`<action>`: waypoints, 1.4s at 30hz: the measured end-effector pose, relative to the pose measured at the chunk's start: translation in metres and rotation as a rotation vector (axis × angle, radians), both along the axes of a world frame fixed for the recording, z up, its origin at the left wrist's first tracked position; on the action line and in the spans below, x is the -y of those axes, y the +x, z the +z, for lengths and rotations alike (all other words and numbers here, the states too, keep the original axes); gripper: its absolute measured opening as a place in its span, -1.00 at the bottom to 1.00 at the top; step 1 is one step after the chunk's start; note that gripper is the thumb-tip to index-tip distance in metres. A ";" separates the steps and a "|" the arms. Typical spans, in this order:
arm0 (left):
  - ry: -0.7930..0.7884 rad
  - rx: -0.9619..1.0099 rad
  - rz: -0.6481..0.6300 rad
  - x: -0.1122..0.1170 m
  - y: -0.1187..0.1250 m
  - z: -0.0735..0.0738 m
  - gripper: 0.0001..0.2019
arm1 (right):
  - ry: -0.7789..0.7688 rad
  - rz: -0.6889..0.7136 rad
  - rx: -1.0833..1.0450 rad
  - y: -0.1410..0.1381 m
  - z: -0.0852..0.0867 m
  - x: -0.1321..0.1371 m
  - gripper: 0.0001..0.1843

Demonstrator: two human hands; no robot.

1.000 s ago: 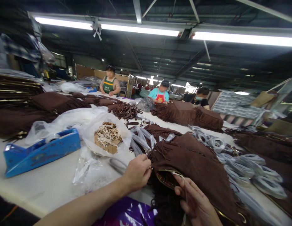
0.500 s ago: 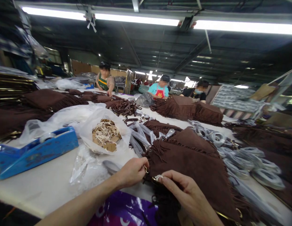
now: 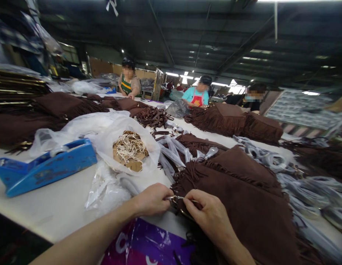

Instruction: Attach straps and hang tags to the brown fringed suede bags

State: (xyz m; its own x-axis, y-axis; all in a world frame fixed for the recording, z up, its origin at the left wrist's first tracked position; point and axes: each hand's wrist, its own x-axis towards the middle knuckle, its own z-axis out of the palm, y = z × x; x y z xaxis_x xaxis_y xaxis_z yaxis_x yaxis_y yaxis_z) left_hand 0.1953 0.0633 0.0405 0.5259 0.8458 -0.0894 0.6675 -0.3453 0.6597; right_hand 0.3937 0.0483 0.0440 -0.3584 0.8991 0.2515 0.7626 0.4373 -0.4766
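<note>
A dark brown fringed bag (image 3: 234,200) lies flat on the table, its near left corner between my hands. At that corner is a small gold-coloured metal ring (image 3: 175,199). My left hand (image 3: 155,198) is closed in a pinch on a whitish cord, just left of the ring. Right of the ring, my right hand (image 3: 206,211) pinches the same pale cord (image 3: 180,197), which looks stretched across or through the ring; the exact threading is too small to tell. Beyond my left hand, an open white plastic bag (image 3: 152,151) holds tangled white cords (image 3: 129,149) and brown card.
A blue tape dispenser (image 3: 49,169) stands on the left. Purple plastic (image 3: 154,241) lies at the near edge. Plastic-wrapped straps (image 3: 306,195) lie to the right. More fringed brown bags (image 3: 223,117) are piled farther back, where several people work across the table.
My view has tipped down and turned left. My right hand has brought the white cord to the ring, and my left fingers now pinch it on the other side, the cord pulled straight.
</note>
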 end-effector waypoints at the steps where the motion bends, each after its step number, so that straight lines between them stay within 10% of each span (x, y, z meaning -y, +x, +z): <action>1: -0.032 0.026 0.002 -0.001 -0.001 0.000 -0.75 | 0.031 0.001 0.008 -0.001 -0.002 0.000 -0.75; 33: -0.217 0.230 0.134 -0.008 -0.008 -0.003 -0.76 | 0.020 0.200 0.585 -0.035 0.038 -0.020 -0.81; 42: -0.356 0.237 0.177 -0.008 -0.009 0.001 -0.84 | 0.246 0.136 0.588 -0.029 -0.006 -0.002 -0.79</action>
